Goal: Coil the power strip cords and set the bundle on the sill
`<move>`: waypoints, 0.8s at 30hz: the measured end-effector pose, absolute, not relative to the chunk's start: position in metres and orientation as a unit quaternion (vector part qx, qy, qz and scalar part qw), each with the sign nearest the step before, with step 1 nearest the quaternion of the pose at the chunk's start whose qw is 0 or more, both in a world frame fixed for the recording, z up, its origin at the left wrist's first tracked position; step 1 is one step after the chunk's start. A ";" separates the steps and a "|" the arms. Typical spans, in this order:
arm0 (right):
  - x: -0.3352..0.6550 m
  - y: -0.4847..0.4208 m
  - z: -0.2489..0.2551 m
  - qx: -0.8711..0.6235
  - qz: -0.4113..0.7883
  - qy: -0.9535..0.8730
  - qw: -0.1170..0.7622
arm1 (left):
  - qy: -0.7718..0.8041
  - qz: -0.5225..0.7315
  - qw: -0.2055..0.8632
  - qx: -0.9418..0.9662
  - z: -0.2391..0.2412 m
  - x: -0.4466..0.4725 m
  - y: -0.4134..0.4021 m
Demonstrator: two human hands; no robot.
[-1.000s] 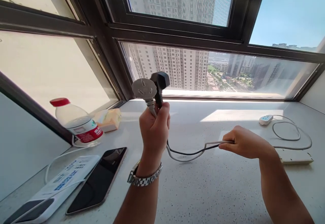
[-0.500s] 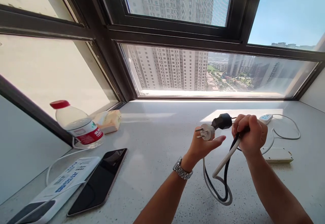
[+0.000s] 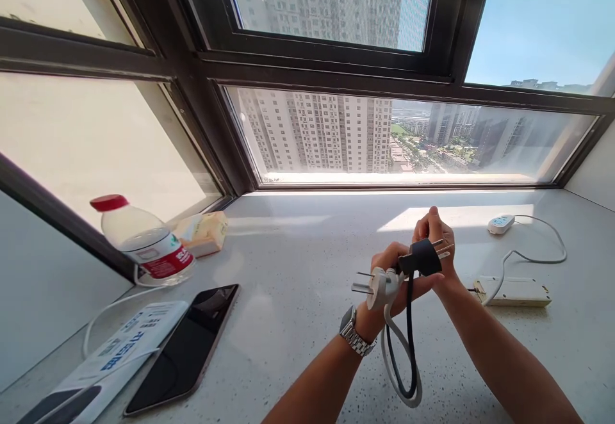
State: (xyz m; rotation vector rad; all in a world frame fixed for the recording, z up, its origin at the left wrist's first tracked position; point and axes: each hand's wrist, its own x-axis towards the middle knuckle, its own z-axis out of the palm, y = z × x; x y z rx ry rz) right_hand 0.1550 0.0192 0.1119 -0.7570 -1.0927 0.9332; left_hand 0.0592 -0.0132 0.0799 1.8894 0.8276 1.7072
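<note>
Both hands meet above the white speckled countertop, right of centre. My left hand, with a metal watch on its wrist, grips a grey three-pin plug and a black plug close to their heads. My right hand sits just behind, fingers closed around the same bundle. A grey cable and a black cable hang below the hands in a doubled loop that reaches down to the counter.
A water bottle with a red cap and a yellow pack stand at the left by the window. A dark phone and a white box lie front left. A beige power strip and a small white socket lie at the right.
The left hand came down from the raised position with the two plugs and moved right. The hands closed together and the cables folded into a hanging loop.
</note>
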 end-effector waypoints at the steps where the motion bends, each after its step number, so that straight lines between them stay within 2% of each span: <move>1: 0.156 0.020 0.111 -0.345 0.424 -0.485 0.683 | 0.299 0.623 0.236 0.683 0.079 0.058 -0.012; 4: 0.159 0.024 0.110 -0.365 0.436 -0.470 0.675 | 0.293 0.619 0.244 0.687 0.079 0.057 -0.012; 11: 0.157 0.034 0.099 -0.370 0.461 -0.486 0.645 | 0.305 0.644 0.170 0.681 0.093 0.050 -0.012; 13: 0.155 0.035 0.095 -0.349 0.504 -0.529 0.586 | 0.313 0.656 0.157 0.669 0.098 0.046 -0.011; 15: 0.154 0.034 0.094 -0.318 0.559 -0.577 0.503 | 0.305 0.699 0.194 0.617 0.105 0.042 -0.011; 19: 0.159 0.026 0.101 -0.233 0.650 -0.643 0.331 | 0.213 0.744 0.421 0.473 0.126 0.037 -0.014; 21: 0.165 0.023 0.106 -0.200 0.662 -0.674 0.259 | 0.181 0.740 0.486 0.428 0.138 0.032 -0.018; 24: 0.172 0.025 0.109 -0.214 0.635 -0.728 0.145 | 0.170 0.790 0.458 0.370 0.154 0.012 -0.024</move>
